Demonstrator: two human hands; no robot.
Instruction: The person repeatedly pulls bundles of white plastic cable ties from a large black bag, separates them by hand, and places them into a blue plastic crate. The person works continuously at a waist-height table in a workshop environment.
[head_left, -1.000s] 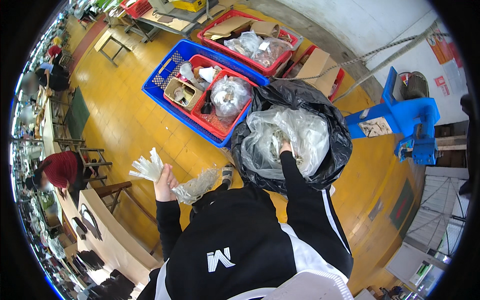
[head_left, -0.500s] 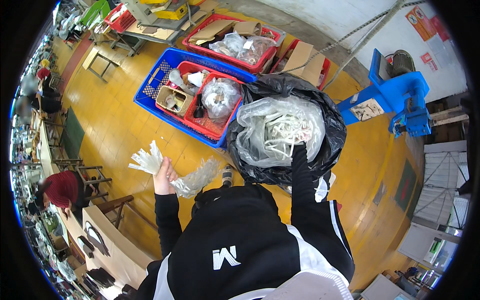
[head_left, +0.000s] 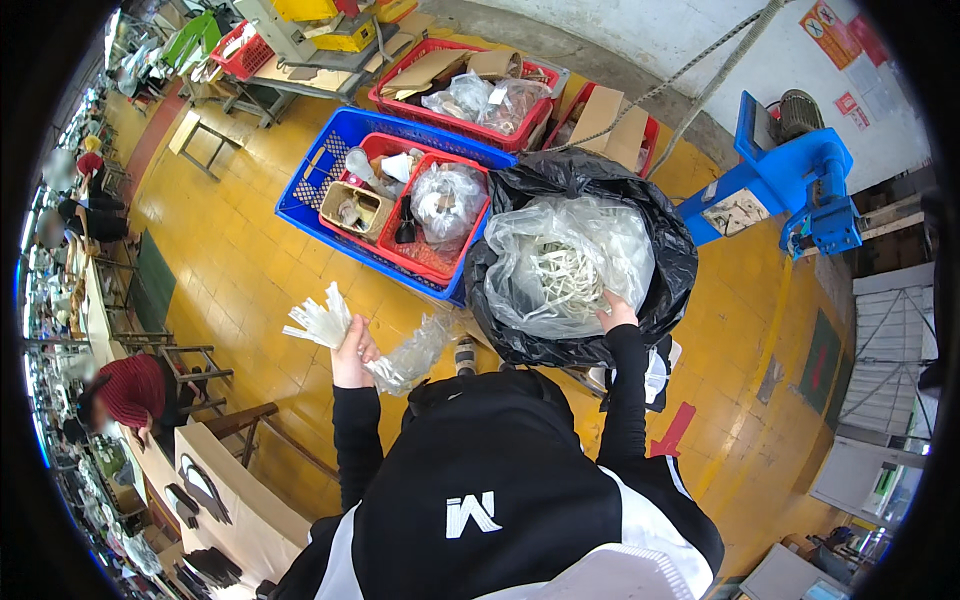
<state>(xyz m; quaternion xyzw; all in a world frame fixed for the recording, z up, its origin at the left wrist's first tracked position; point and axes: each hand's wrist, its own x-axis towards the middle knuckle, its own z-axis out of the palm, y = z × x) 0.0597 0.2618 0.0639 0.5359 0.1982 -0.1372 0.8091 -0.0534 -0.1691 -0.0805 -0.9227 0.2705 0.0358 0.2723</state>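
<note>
My left hand (head_left: 356,352) is closed around a bundle of white strips (head_left: 322,322), whose flat ends fan out to the left. Crinkled clear plastic (head_left: 412,357) trails from the other side of the same fist. My right hand (head_left: 616,311) is at the near right side of a clear plastic bag (head_left: 510,270), beside a tangle of thin white strips (head_left: 568,277) inside it. Its fingers are bent together, and what is between them is too small to make out. A black plastic bag (head_left: 680,270) surrounds the clear one.
Left of the bags, a blue crate (head_left: 300,205) holds red baskets (head_left: 425,270) of mixed items. Behind are another red crate (head_left: 385,98) and cardboard (head_left: 612,130). A blue machine (head_left: 775,190) stands at the right. On the left, a person in red (head_left: 135,390) bends over a workbench (head_left: 245,500).
My right hand has drawn back from the strips toward the clear bag's near right side, so its fingers now show. My left hand still holds its bundle.
</note>
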